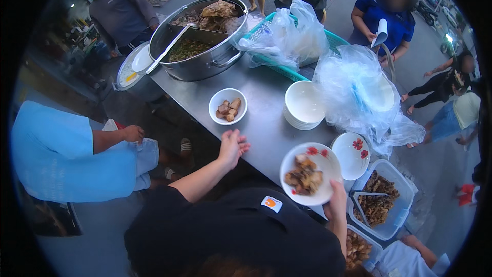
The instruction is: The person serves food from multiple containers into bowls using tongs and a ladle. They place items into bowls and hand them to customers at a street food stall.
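Observation:
My right hand [335,200] grips the rim of a white bowl with red flowers [328,173], which holds chunks of cooked meat [303,177]. Nothing is in my left hand [232,150], whose fingers are spread above the metal table's edge. Just beyond those fingers, a small white bowl [228,106] with browned meat pieces stands on the steel table [261,138]. To its right is a stack of white bowls [304,105]. A second stack, of flower-patterned dishes [350,156], lies beside the bowl in my right hand.
A large divided steel pot [198,71] with a ladle [169,49] stands at the back left. Behind the bowls are a teal basket [288,72] and plastic bags [353,88]. Plastic tubs of chopped food [408,204] sit at right. People stand around the table.

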Tool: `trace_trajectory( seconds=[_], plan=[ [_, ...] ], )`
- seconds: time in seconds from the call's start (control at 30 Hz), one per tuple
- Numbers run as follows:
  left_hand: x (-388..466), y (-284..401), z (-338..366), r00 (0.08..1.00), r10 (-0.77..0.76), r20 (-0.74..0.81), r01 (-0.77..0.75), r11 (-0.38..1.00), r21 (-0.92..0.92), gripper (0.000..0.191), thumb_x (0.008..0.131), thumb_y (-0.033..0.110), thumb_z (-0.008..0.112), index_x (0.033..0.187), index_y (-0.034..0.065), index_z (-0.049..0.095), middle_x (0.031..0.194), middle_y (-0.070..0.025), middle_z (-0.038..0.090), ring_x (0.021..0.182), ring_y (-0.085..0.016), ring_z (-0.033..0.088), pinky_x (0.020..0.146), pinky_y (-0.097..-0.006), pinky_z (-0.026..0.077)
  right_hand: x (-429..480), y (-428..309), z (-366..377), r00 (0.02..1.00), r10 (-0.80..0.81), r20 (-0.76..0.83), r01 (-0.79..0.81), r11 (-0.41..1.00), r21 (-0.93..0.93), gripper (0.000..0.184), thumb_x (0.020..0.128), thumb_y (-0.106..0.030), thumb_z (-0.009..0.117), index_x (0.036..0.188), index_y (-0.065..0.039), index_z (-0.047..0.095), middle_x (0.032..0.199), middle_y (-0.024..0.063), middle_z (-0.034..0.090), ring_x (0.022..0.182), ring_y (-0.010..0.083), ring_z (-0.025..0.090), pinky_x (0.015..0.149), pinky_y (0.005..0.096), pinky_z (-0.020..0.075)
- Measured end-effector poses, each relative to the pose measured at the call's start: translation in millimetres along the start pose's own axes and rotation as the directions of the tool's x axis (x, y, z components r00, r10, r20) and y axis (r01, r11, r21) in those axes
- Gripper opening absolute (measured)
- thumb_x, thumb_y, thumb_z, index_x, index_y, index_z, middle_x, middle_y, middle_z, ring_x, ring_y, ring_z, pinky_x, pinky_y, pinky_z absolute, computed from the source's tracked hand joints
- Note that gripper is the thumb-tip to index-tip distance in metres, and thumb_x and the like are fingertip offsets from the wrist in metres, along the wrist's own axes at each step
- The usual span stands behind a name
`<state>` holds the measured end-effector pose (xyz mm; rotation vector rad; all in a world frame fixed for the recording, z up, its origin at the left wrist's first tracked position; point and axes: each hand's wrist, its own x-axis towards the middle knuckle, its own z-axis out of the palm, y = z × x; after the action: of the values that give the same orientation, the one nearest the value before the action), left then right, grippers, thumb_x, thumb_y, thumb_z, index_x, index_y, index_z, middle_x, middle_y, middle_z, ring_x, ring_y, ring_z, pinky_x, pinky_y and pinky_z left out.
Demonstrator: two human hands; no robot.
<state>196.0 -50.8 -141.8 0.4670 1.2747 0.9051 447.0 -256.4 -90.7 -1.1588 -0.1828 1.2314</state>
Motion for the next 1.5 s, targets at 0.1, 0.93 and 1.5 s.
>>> trace_trajectory(
  seconds=[0.1, 0.93, 1.5],
  plan=[
    [38.3, 19.4, -8.1, 0.998, 0.058, 0.013, -0.055, 0.984, -0.169, 0.036, 0.093, 0.015, 0.043, 0.122, 0.0015, 0.026, 0.096, -0.0192, 0.052, 0.069, -0.024, 0.061, 0.056, -0.0312, 0.052, 35.4, 15.0, 39.2, 0.984, 0.144, 0.104, -0.136, 0.987, -0.085, 0.040, 0.091, -0.016, 0.043, 0.128, -0.004, 0.035, 0.116, 0.0144, 0.052, 0.103, 0.0233, 0.057, 0.085, 0.0364, 0.0493],
    [54.9, 102.6, 124.1, 0.663, 0.409, 0.627, -0.745, 0.281, 0.605, 0.032, 0.085, 0.020, 0.063, 0.108, -0.0017, 0.057, 0.083, -0.0114, 0.063, 0.070, -0.014, 0.061, 0.061, -0.0260, 0.048, 177.7, 101.6, 203.8, 0.950, -0.172, 0.262, 0.307, 0.685, -0.661, 0.049, 0.087, -0.027, 0.054, 0.123, 0.003, 0.041, 0.108, 0.0308, 0.053, 0.097, 0.0433, 0.054, 0.088, 0.0469, 0.0429],
    [1.0, 137.8, 150.4, 0.721, 0.077, 0.689, -0.688, 0.203, 0.697, 0.023, 0.081, 0.005, 0.047, 0.103, 0.0009, 0.045, 0.066, -0.0056, 0.054, 0.046, -0.009, 0.047, 0.040, -0.0242, 0.036, 62.5, -1.1, 63.5, 0.922, 0.176, 0.344, -0.162, 0.984, -0.071, 0.060, 0.091, -0.032, 0.054, 0.137, -0.001, 0.032, 0.117, 0.0157, 0.050, 0.103, 0.0229, 0.055, 0.081, 0.0351, 0.0504]
  ],
)
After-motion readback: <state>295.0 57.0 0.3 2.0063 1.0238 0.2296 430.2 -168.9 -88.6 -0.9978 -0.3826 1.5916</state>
